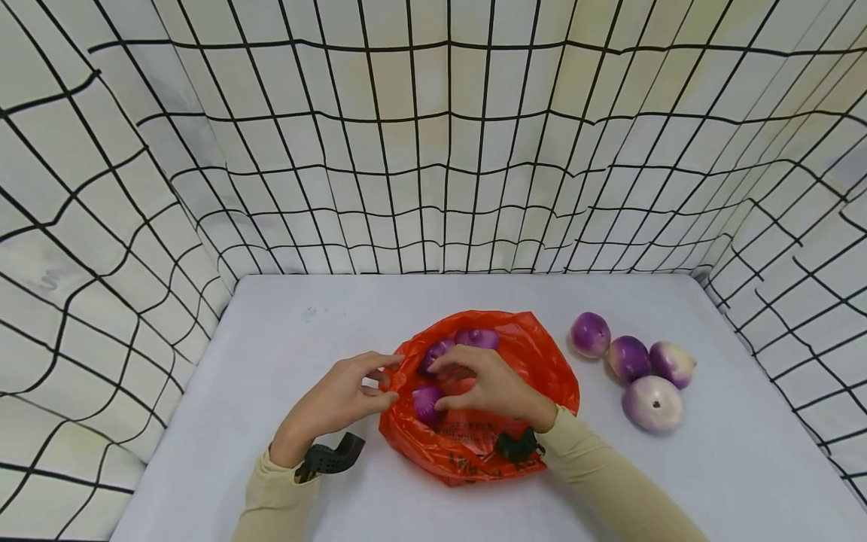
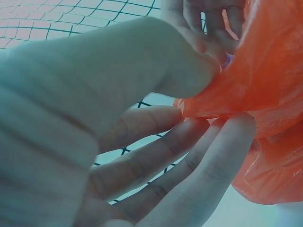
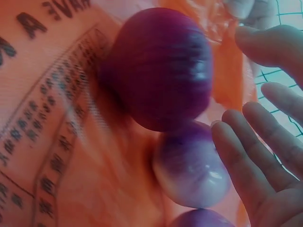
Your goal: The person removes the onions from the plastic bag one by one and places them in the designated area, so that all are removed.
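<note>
An orange plastic bag (image 1: 504,376) lies open in the middle of the white table (image 1: 284,421). Three purple turnips show inside it: one near the front (image 1: 427,404) and two at the back (image 1: 477,338). My left hand (image 1: 389,380) pinches the bag's left rim between thumb and fingers (image 2: 189,142). My right hand (image 1: 439,385) hovers inside the bag's mouth over the front turnip (image 3: 163,66). Its fingers (image 3: 255,165) are straight and spread, holding nothing. A paler turnip (image 3: 189,170) lies just below the front one.
Several more purple-and-white turnips lie loose to the right of the bag, the largest and palest (image 1: 653,403) nearest me. White sheets with a black grid (image 1: 433,150) wall the table at the back and both sides.
</note>
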`<move>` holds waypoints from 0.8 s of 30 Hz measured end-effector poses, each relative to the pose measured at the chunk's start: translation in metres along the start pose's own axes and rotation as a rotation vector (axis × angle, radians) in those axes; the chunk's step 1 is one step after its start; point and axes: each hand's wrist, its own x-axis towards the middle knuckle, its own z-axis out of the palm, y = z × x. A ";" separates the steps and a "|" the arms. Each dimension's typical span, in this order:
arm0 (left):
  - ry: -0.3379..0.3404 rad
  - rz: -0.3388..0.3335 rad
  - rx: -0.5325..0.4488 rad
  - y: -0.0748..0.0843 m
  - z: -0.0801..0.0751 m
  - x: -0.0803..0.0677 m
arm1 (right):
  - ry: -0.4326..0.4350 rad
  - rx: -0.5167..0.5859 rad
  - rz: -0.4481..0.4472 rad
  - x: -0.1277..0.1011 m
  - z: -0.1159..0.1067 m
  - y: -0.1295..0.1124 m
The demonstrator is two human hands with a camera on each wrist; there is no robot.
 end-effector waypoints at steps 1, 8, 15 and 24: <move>-0.001 -0.001 -0.003 0.000 0.000 0.000 | -0.008 -0.009 0.002 0.000 0.002 0.000; -0.001 -0.006 -0.006 0.000 0.001 0.000 | -0.051 -0.050 0.045 0.001 0.011 0.001; 0.006 -0.003 0.000 -0.001 0.002 0.001 | -0.065 -0.063 0.049 0.001 0.017 0.004; 0.011 -0.010 0.003 0.000 0.001 0.001 | -0.105 -0.062 0.035 0.001 0.022 0.007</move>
